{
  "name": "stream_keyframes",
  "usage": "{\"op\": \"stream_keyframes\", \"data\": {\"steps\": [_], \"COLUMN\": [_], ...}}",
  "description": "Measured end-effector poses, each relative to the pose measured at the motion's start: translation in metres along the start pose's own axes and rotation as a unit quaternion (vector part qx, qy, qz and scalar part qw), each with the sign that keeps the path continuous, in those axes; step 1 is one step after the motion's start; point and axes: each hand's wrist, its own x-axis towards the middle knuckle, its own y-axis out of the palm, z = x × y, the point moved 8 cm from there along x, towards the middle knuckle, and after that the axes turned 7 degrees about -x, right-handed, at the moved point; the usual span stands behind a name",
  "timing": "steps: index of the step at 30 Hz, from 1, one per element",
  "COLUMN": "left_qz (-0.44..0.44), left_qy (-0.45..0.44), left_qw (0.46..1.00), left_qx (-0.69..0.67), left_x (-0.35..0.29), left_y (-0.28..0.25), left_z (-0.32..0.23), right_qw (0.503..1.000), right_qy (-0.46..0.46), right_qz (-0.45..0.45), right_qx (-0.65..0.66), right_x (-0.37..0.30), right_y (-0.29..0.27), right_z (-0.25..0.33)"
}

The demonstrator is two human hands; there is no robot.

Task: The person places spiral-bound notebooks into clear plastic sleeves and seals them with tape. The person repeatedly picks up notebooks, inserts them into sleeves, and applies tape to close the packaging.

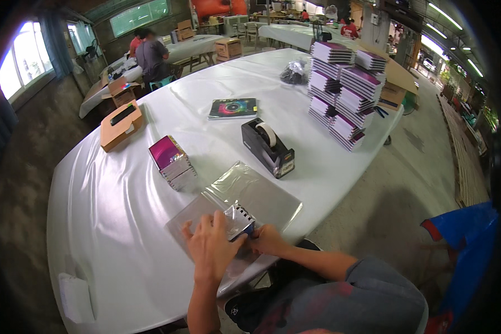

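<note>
A small stack of notebooks (241, 216), with black-and-white striped edges and a dark blue side, lies on clear plastic sleeves (273, 203) near the table's front edge. Bent over its left side is my left hand (210, 245), fingers spread apart and thumb against the near end. My right hand (269, 240) has its fingers curled in at the near right corner; their tips are partly hidden. Clear film also spreads under and around the left hand. Beyond it, to the left, stands another notebook stack (167, 153) with a purple cover.
A black tape dispenser (267, 147) stands past the sleeves. Farther off lie a dark picture-covered book (233, 108) and a cardboard box (121, 125) with a phone (122, 114) on it. Tall notebook piles (348, 94) fill the far right. People sit at other tables.
</note>
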Motion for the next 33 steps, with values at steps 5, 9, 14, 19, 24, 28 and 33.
{"op": "stream_keyframes", "data": {"steps": [5,9,14,19,24,28,33], "left_qz": [-0.008,-0.043,-0.257,-0.432,-0.352,-0.326,-0.372], "left_qy": [0.066,0.060,0.066,0.075,0.098,0.070,0.033], "left_qw": [0.996,0.995,0.964,0.888,0.929,0.943,0.925], "left_qx": [-0.057,-0.072,0.030,0.137,0.055,-0.008,-0.071], "left_x": [0.013,0.033,0.077,0.133,0.169,0.180,0.172], "left_y": [0.005,-0.030,-0.099,-0.095,-0.021,-0.022,-0.025], "left_z": [0.003,0.016,0.002,0.051,0.096,0.109,0.129], "right_qw": [0.984,0.973,0.967,0.961,0.963,0.967,0.963], "right_qy": [-0.077,-0.183,-0.246,-0.274,-0.266,-0.249,-0.266], "right_qz": [0.092,0.038,0.015,0.023,0.035,0.057,0.046], "right_qx": [-0.135,-0.133,-0.061,-0.015,0.029,0.011,0.012], "right_x": [-0.005,-0.014,-0.025,-0.028,-0.028,-0.028,-0.028], "right_y": [0.003,0.005,0.000,-0.003,-0.008,-0.005,-0.004], "right_z": [0.025,0.012,0.019,0.027,0.027,0.018,0.021]}}
